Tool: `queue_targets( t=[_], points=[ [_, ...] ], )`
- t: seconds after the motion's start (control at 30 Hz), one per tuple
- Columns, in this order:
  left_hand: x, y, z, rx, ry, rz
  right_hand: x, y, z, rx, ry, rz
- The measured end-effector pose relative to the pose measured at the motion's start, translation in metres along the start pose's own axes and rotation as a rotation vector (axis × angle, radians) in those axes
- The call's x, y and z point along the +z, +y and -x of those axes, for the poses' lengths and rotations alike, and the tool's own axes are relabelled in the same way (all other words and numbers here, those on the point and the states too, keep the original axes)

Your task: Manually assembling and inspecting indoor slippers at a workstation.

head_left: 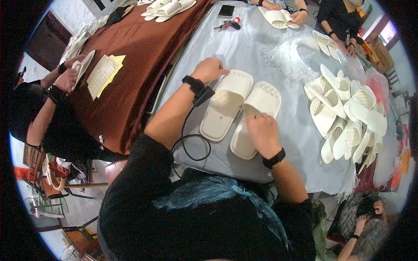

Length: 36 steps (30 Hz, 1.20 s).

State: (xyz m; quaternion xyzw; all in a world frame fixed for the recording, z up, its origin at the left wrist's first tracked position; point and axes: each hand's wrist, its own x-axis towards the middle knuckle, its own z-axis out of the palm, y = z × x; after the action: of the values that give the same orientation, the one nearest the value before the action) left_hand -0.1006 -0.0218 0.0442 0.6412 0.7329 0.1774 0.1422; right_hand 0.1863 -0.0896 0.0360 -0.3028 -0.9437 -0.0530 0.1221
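Two cream-white slippers lie side by side before me, toes pointing away: a left slipper (222, 111) and a right slipper (263, 99). My left hand (210, 69) is closed at the upper left edge of the left slipper, fingertips touching beside its toe. Over the right slipper's footbed rests my right hand (264, 132), its fingers curled closed against the rear edge of the strap; the fingertips are partly hidden. Both slippers have bumpy insoles under wide straps.
A heap of white slippers (348, 113) covers the table's right side. A phone (226, 11) and keys (228, 25) lie at the far edge. Co-workers handle slippers at the brown-covered table (143, 56) and across from me. A black cable (185, 145) loops from my left wrist.
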Motion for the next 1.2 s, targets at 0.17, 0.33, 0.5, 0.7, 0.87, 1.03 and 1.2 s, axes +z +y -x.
queue_targets(
  t=[0.17,0.33,0.5,0.7,0.87,1.03,1.2],
  points=[
    [0.0,0.016,-0.023,0.018,-0.077,-0.098,-0.001,-0.004,-0.001,0.091,-0.046,0.017],
    [0.006,0.024,-0.037,0.029,-0.105,-0.239,-0.007,-0.005,-0.002,0.065,-0.023,0.034],
    [0.014,0.024,-0.047,0.071,-0.113,-0.35,0.005,-0.002,0.0,0.087,0.046,0.042],
    [0.016,0.006,-0.048,0.101,-0.099,-0.216,0.006,-0.001,0.002,0.084,0.097,0.03],
    [0.014,-0.002,-0.043,0.053,-0.066,-0.045,0.007,0.0,0.003,0.087,0.136,0.031],
    [0.013,0.007,-0.034,-0.014,-0.028,-0.137,0.006,0.002,0.005,0.121,0.145,-0.102],
    [0.013,0.002,-0.033,-0.029,-0.016,-0.157,-0.024,0.027,0.004,0.312,0.184,-0.357]
  ],
)
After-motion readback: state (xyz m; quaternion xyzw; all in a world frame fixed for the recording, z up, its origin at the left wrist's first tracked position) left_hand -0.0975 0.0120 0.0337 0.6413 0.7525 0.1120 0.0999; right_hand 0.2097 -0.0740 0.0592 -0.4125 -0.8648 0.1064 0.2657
